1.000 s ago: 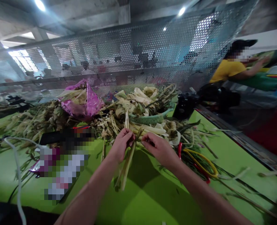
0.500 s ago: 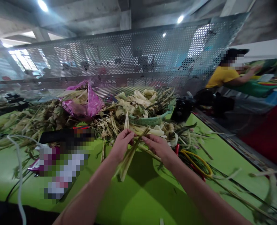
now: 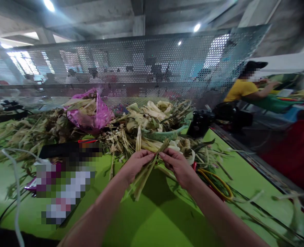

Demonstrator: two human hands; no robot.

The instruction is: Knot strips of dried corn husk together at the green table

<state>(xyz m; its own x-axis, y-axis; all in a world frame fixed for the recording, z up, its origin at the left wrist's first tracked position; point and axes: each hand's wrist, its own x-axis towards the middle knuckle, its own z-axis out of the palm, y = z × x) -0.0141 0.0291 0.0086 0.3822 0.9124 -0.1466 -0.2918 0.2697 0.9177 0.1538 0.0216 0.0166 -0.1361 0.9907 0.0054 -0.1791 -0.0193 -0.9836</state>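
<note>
A bundle of dry, pale corn husk strips (image 3: 147,176) is pinched between my two hands, tilted over the green table. My left hand (image 3: 138,164) has its thumb and fingers closed on the strips from the left. From the right, the closed fingertips of my right hand (image 3: 176,164) grip the same strips, close to the left thumb. Just behind my hands lie more loose husks (image 3: 152,144). A green basket (image 3: 162,135) heaped with dry husks (image 3: 154,111) stands beyond them.
A pink plastic bag (image 3: 104,115) of husks and a husk pile (image 3: 38,130) lie left. At right are a yellow loop (image 3: 227,190) and a black container (image 3: 200,124). A perforated metal screen (image 3: 115,61) rises behind. A person in yellow (image 3: 240,91) sits at far right.
My hands have come closer together on the husk strips and sit slightly lower in the picture. The camera view has shifted a little.
</note>
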